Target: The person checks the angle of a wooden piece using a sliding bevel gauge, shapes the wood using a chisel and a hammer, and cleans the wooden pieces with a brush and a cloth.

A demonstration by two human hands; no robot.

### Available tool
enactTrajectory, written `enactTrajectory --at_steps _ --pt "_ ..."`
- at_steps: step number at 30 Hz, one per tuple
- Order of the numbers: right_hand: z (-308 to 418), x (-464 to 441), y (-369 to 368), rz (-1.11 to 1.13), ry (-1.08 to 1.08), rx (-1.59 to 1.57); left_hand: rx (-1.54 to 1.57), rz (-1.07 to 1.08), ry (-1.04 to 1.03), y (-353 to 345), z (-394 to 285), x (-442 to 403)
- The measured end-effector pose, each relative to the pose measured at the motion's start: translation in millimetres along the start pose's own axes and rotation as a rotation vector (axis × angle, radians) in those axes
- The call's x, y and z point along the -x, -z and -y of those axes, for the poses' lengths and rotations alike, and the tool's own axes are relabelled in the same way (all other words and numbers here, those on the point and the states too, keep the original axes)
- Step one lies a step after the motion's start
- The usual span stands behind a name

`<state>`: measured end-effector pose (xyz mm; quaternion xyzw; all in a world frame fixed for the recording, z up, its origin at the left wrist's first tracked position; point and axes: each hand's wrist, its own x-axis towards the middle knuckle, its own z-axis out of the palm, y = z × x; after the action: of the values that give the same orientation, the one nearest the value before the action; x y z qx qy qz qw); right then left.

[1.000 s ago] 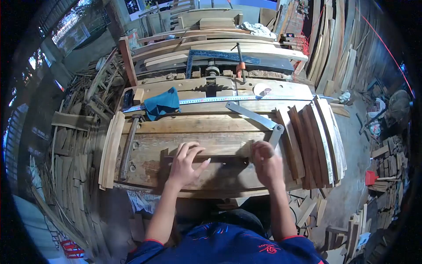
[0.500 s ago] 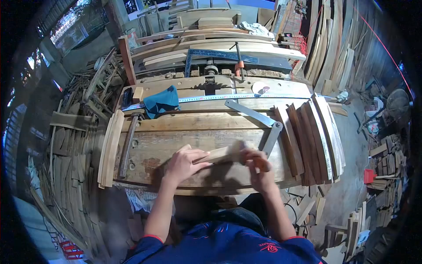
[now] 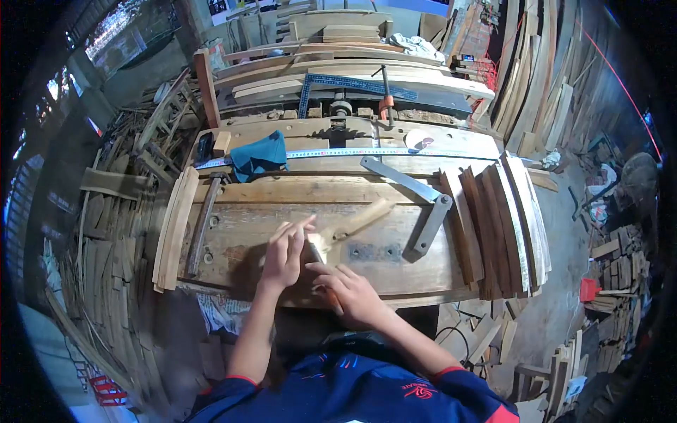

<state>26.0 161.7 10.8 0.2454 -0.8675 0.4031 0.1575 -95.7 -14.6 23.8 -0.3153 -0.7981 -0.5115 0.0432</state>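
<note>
Wooden strip [image 3: 363, 219] slants out past the left hand [image 3: 283, 256]

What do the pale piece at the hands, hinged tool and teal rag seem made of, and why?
Pale piece: probably unvarnished wood, being matt and pale. Hinged tool: likely bare metal, from its grey sheen. Teal rag: matt fabric, softly folded; fibre unclear.

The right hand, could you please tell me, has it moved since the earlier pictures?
Yes, the right hand has moved left, away from the hinged metal tool, and is now close to the left hand.
</note>
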Motion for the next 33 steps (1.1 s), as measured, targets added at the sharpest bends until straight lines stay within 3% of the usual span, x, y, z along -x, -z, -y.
enactTrajectory --at_steps 4,5,6,8,10,12,14,16,18,19,22,23,26,29,33 --pt "-22 4 14 0.043 -0.054 -0.176 -0.105 0.053 0.104 -3 -8 2" --pt "-31 11 23 -0.02 -0.149 -0.248 -0.166 0.034 -0.007 -6 -1 2" --pt "-41 21 34 -0.079 -0.249 -0.319 -0.166 0.073 0.021 -7 5 5" --pt "-73 33 54 -0.283 -0.096 -0.001 -0.224 0.09 0.017 -5 8 6" --pt "-50 24 73 -0.327 -0.238 0.312 -0.233 0.081 -0.023 -6 9 5" --pt "-42 19 60 -0.321 -0.314 0.334 -0.15 0.086 -0.013 -8 6 2" --pt "-19 11 32 -0.239 -0.298 0.197 0.014 0.104 0.026 -6 2 -8" --pt "-5 -6 5 -0.118 -0.063 0.005 0.056 0.077 -0.049 -11 16 -15" --pt "18 -25 -7 -0.071 0.011 -0.069 0.236 0.093 -0.02 -9 28 -21" --pt "17 -32 -11 -0.074 0.058 -0.049 0.25 -0.014 -0.057 -8 29 -21" --pt "3 -36 6 0.014 -0.022 -0.016 0.136 -0.194 -0.057 2 28 -15" --pt "5 -35 19 -0.087 -0.009 0.044 0.095 -0.224 -0.023 2 29 -7" --pt "-24 -5 47 -0.159 -0.244 0.122 -0.198 -0.109 -0.074 8 5 7" --pt "-41 20 60 -0.373 -0.306 0.014 -0.276 -0.038 -0.181 -25 -4 9" --pt "-44 40 40 -0.452 -0.281 0.013 -0.533 0.09 -0.012 -58 -20 12"
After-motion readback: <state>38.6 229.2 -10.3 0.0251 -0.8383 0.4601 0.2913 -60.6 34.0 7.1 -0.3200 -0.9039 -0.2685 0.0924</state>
